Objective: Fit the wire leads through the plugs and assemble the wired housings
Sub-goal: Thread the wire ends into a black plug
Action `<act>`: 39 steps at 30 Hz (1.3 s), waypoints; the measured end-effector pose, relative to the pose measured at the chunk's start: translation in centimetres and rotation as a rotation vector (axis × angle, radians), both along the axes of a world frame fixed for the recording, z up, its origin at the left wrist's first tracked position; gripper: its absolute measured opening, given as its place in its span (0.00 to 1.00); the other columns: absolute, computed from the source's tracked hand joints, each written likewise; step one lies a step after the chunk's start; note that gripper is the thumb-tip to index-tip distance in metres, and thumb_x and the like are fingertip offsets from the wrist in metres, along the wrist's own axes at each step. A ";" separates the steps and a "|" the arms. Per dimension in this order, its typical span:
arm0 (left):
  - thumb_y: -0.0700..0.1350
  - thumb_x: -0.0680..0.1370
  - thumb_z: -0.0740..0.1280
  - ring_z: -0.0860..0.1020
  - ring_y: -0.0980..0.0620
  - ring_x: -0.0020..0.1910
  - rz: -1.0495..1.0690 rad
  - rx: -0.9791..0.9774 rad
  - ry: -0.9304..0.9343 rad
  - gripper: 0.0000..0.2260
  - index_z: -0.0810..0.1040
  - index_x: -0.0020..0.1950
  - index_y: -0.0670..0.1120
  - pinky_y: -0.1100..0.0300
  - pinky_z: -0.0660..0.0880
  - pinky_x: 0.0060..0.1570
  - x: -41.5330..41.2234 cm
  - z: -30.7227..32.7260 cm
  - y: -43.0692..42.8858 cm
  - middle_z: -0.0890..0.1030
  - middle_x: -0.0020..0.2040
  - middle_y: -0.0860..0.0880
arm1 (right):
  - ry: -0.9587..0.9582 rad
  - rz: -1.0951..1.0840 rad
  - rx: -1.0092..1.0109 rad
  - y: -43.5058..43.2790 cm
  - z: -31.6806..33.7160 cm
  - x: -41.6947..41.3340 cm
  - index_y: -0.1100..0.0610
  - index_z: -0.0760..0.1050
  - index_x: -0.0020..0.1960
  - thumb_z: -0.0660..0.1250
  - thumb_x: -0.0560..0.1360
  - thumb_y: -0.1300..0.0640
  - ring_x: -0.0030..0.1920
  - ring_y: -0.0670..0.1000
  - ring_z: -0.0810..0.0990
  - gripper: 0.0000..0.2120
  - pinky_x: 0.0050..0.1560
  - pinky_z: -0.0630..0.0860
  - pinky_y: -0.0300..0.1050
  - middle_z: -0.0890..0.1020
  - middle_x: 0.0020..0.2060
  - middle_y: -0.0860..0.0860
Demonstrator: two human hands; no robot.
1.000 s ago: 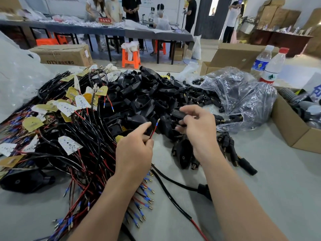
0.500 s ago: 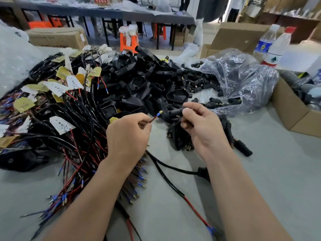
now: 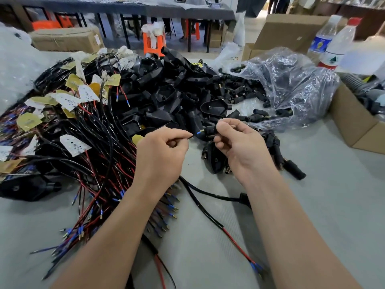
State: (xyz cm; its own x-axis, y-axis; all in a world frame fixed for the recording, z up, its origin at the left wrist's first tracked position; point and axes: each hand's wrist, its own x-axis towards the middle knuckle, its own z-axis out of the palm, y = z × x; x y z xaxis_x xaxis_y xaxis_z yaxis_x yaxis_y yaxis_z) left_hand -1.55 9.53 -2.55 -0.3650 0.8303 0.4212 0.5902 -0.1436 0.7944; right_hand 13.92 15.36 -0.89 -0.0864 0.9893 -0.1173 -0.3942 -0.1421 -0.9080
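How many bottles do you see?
2, both at far right behind the bag: the blue-label bottle and, beside it to the right, the red-cap bottle. Their bases are hidden; no other shows.

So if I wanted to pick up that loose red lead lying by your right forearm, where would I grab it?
Probably pinch the red lead just behind its blue tip, coming down from above. It lies flat on the grey table with room either side, and the left hand pinches its wire just so.

Wire pile (image 3: pixel 83 142) left, housings (image 3: pixel 170 94) behind centre, bagged plugs (image 3: pixel 291 90) right.
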 end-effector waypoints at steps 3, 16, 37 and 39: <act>0.40 0.77 0.72 0.78 0.56 0.36 -0.029 -0.003 -0.007 0.09 0.89 0.49 0.53 0.73 0.68 0.40 0.0 0.0 0.0 0.82 0.36 0.55 | 0.018 -0.038 0.005 0.2 0.1 0.2 0.57 0.80 0.43 0.69 0.79 0.66 0.30 0.47 0.74 0.08 0.33 0.72 0.37 0.78 0.31 0.50; 0.36 0.77 0.73 0.79 0.60 0.38 -0.148 0.010 -0.003 0.10 0.89 0.47 0.51 0.72 0.70 0.38 -0.3 -0.4 -0.1 0.83 0.41 0.59 | -0.204 0.077 0.103 0.3 -0.2 0.8 0.56 0.80 0.41 0.70 0.76 0.69 0.30 0.46 0.71 0.09 0.31 0.68 0.37 0.76 0.30 0.49; 0.38 0.77 0.73 0.79 0.57 0.36 -0.104 -0.026 0.008 0.10 0.89 0.46 0.53 0.70 0.72 0.37 0.3 -0.3 -0.3 0.83 0.41 0.57 | -0.171 0.086 0.094 0.3 -0.5 0.0 0.59 0.79 0.53 0.66 0.79 0.69 0.30 0.47 0.74 0.07 0.32 0.70 0.39 0.78 0.37 0.55; 0.39 0.76 0.74 0.79 0.57 0.37 -0.086 -0.004 0.023 0.10 0.89 0.47 0.54 0.70 0.73 0.38 0.4 -0.2 -0.5 0.83 0.39 0.58 | -0.227 0.131 0.119 0.0 -0.6 -0.3 0.60 0.79 0.54 0.67 0.79 0.69 0.31 0.48 0.76 0.07 0.33 0.72 0.40 0.80 0.38 0.56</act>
State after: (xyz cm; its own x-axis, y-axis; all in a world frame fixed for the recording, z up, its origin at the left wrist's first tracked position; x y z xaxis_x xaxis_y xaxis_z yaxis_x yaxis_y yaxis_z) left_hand -1.18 9.07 -2.80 -0.2827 0.8597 0.4254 0.5940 -0.1913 0.7814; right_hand 13.61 15.34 -1.47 -0.1992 0.9794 -0.0323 -0.1642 -0.0659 -0.9842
